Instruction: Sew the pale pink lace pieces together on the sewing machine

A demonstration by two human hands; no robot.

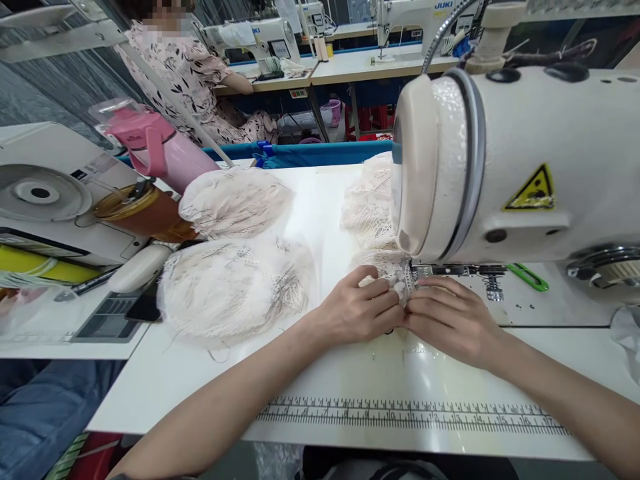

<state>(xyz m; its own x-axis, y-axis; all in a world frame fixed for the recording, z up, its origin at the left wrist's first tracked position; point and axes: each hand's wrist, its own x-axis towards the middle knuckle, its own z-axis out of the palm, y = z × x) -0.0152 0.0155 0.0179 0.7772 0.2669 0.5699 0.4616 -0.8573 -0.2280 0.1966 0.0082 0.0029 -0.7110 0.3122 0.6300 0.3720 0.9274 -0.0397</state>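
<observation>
A cream lace piece [387,267] lies under the head of the white sewing machine [520,167], by its presser foot. My left hand [363,305] is closed on the lace's near edge, fingers curled. Beside it, my right hand [450,317] meets the same lace with fingers together at the edge, thumb hidden. The fingertips of both hands nearly touch. More lace [373,200] spreads behind the machine head, partly covered by it. The needle cannot be made out.
Two lace bundles [235,287] [237,200] lie at left. Beyond them stand a pink flask [165,150] and an amber container [145,213]. A green thread snip [527,277] rests on the machine bed. A printed ruler [410,415] runs along the front edge. Another person [185,80] sits behind.
</observation>
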